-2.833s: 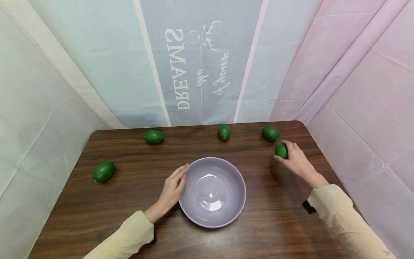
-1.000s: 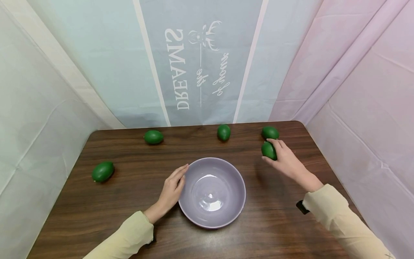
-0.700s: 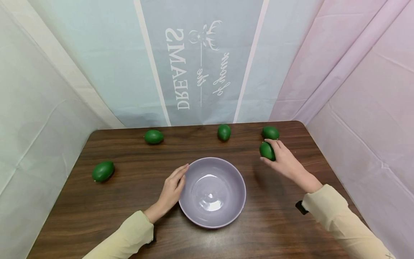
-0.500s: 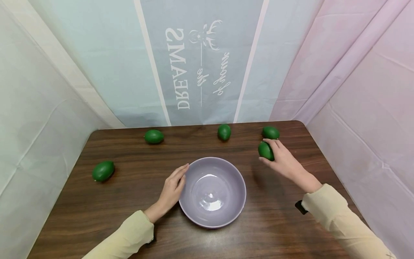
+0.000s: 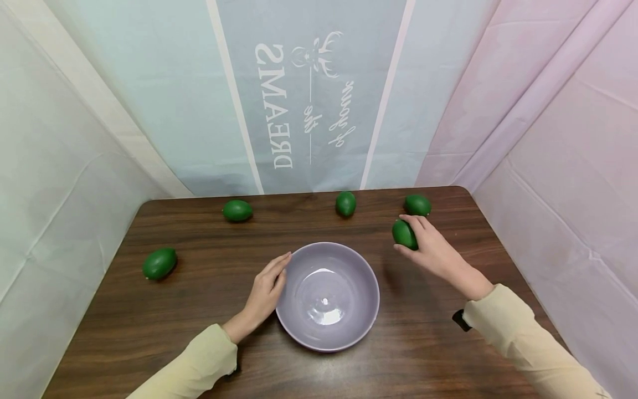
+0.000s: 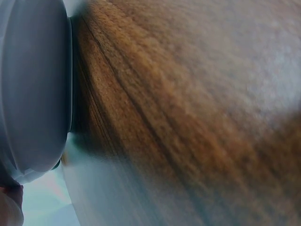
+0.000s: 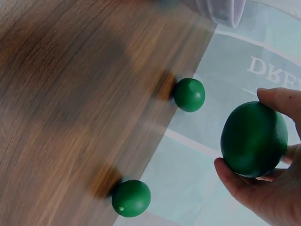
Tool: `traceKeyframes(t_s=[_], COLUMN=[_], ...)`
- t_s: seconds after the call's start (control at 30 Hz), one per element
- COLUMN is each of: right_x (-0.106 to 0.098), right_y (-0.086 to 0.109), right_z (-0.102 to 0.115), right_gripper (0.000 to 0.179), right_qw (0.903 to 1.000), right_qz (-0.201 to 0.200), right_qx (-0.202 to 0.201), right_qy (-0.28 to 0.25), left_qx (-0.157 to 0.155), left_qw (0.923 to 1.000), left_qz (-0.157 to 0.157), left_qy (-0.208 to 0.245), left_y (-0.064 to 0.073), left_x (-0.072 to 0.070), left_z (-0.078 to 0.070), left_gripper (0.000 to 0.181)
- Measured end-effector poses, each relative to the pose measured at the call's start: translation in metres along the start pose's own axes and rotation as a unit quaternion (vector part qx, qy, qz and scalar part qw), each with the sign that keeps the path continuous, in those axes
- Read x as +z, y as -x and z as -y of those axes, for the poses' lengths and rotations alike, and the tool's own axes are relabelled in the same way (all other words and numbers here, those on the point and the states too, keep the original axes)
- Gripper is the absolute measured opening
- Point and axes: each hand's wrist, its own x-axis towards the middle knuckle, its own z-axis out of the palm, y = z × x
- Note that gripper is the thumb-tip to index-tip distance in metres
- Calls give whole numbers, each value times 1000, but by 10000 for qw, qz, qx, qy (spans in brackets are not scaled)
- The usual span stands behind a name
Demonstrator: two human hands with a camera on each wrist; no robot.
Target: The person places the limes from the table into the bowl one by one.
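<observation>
My right hand (image 5: 438, 256) pinches a green lime (image 5: 404, 235) between thumb and fingertips, held up above the table right of the bowl. The right wrist view shows that lime (image 7: 254, 139) close, with thumb and fingers around its sides. My left hand (image 5: 263, 293) rests with fairly straight fingers along the left rim of a lilac bowl (image 5: 355, 318), which has nothing in it. In the left wrist view the bowl's outer wall (image 6: 35, 84) fills the left side, and a fingertip (image 6: 10, 207) shows at its lower edge.
Along the back of the dark wooden table (image 5: 199, 310) lie three more limes: one at left (image 5: 237, 210), a middle one (image 5: 345, 204) and a right one (image 5: 417, 205). Another lime (image 5: 160, 264) lies at far left. A printed cloth (image 5: 319, 111) hangs behind.
My right hand has carried the lime leftward, from near the table's right side toward the bowl. The left hand, the bowl and the other limes have stayed in place.
</observation>
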Motion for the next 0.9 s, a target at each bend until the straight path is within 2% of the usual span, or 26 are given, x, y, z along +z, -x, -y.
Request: traceKeyframes(t_s=[0.53, 0.9], right_x=[0, 0], right_y=[0, 2], right_z=[17, 27], right_gripper=[63, 62], right_qw=[9996, 9992], right_qz=[-90, -4], right_qx=[-260, -410], right_qy=[-28, -29], left_qx=[-6, -10], left_qw=[10000, 10000], left_qz=[-39, 5], left_qy=[26, 54], left_y=[0, 0], left_x=[0, -1], left_z=[-1, -2], left_gripper=[33, 31])
